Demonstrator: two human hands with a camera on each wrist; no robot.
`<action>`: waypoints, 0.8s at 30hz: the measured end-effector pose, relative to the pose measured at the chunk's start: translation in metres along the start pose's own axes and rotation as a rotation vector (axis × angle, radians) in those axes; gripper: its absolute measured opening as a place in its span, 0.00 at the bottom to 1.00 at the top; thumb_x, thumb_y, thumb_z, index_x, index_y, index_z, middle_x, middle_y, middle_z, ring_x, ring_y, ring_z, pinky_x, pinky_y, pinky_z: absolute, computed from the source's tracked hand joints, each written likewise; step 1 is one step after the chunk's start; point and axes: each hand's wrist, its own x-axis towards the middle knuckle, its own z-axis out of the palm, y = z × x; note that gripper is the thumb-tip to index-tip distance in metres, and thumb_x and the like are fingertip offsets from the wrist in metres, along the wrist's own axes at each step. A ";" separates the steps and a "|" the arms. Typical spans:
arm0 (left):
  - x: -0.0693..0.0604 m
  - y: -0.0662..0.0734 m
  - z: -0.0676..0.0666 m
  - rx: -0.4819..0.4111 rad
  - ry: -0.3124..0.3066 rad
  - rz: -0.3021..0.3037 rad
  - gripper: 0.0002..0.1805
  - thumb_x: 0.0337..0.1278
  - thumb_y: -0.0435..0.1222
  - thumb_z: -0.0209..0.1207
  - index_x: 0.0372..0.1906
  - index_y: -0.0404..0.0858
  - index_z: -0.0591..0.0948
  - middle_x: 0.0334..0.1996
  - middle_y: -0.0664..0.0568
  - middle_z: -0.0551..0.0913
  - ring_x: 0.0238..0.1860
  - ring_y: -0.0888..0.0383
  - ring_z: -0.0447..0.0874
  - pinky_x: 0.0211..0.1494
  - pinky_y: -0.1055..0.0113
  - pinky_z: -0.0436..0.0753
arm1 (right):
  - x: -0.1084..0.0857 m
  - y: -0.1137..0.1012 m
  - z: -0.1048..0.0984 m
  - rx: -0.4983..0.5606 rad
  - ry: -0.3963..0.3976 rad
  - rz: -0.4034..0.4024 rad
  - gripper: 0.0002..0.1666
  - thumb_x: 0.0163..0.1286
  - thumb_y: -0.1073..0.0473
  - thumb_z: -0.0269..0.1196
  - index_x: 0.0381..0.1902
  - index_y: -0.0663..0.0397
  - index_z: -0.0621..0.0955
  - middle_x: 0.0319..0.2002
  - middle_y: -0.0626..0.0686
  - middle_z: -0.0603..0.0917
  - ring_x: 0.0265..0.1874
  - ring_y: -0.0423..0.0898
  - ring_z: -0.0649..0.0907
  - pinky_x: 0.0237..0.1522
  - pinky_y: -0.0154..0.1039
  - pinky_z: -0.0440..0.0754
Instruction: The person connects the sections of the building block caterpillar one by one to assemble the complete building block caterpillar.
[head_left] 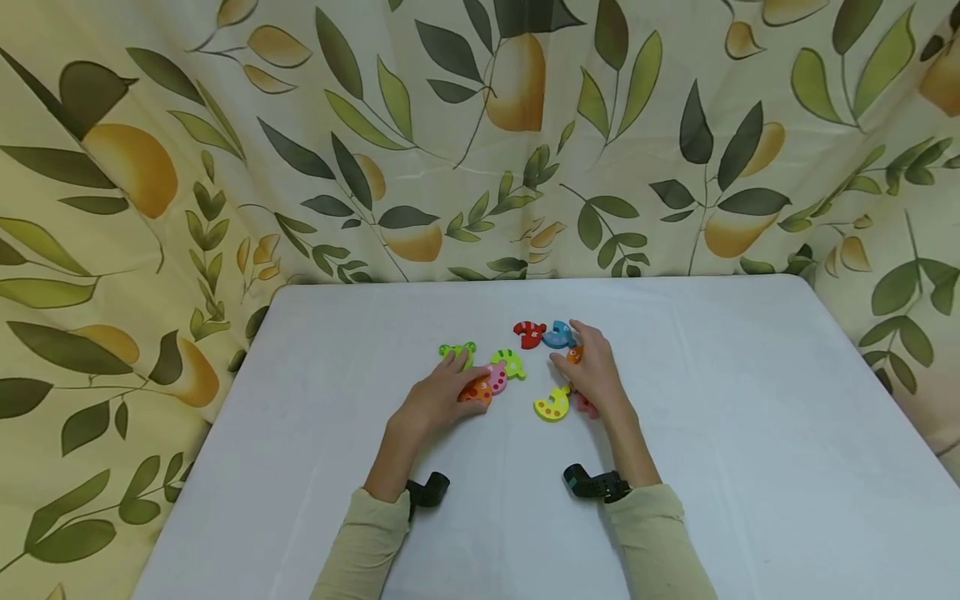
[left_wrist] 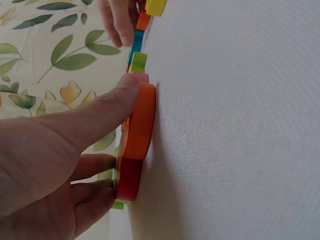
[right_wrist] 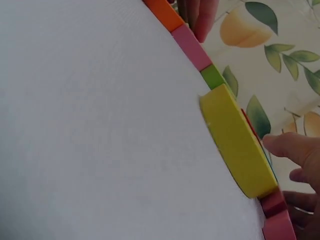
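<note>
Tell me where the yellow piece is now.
In the head view, the yellow piece lies right of the picture's centre, just lower-left of the right hand, beside a partly hidden pink piece.

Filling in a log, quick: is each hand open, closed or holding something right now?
Left hand: touching the dotted orange piece; whether it grips it cannot be told.
Right hand: open, beside the blue piece.
</note>
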 end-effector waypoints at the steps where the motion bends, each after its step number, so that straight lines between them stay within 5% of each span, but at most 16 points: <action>1: 0.000 0.000 0.000 -0.002 0.000 -0.001 0.33 0.57 0.52 0.63 0.69 0.55 0.70 0.77 0.49 0.55 0.78 0.45 0.48 0.67 0.39 0.69 | 0.002 0.000 0.001 -0.018 -0.004 -0.001 0.44 0.65 0.52 0.65 0.73 0.61 0.59 0.71 0.66 0.63 0.70 0.63 0.63 0.70 0.59 0.64; 10: 0.000 -0.005 -0.004 -0.019 0.005 -0.026 0.33 0.57 0.52 0.63 0.69 0.56 0.70 0.77 0.50 0.55 0.79 0.47 0.47 0.69 0.40 0.68 | 0.010 0.000 0.008 -0.236 -0.027 -0.063 0.42 0.65 0.44 0.64 0.71 0.54 0.66 0.70 0.68 0.63 0.67 0.69 0.62 0.66 0.68 0.61; 18: -0.002 -0.011 -0.002 -0.050 0.023 -0.021 0.33 0.58 0.52 0.63 0.69 0.56 0.70 0.77 0.50 0.54 0.79 0.48 0.46 0.69 0.39 0.67 | 0.008 -0.002 0.009 -0.128 0.062 -0.061 0.31 0.64 0.53 0.66 0.62 0.61 0.74 0.62 0.65 0.75 0.60 0.63 0.72 0.64 0.60 0.70; 24: -0.002 -0.012 -0.001 -0.062 0.027 -0.017 0.34 0.58 0.52 0.63 0.69 0.56 0.69 0.77 0.50 0.53 0.79 0.49 0.44 0.69 0.39 0.66 | 0.010 -0.007 0.012 -0.066 0.075 -0.018 0.35 0.63 0.53 0.65 0.64 0.66 0.71 0.60 0.67 0.73 0.57 0.61 0.71 0.61 0.56 0.74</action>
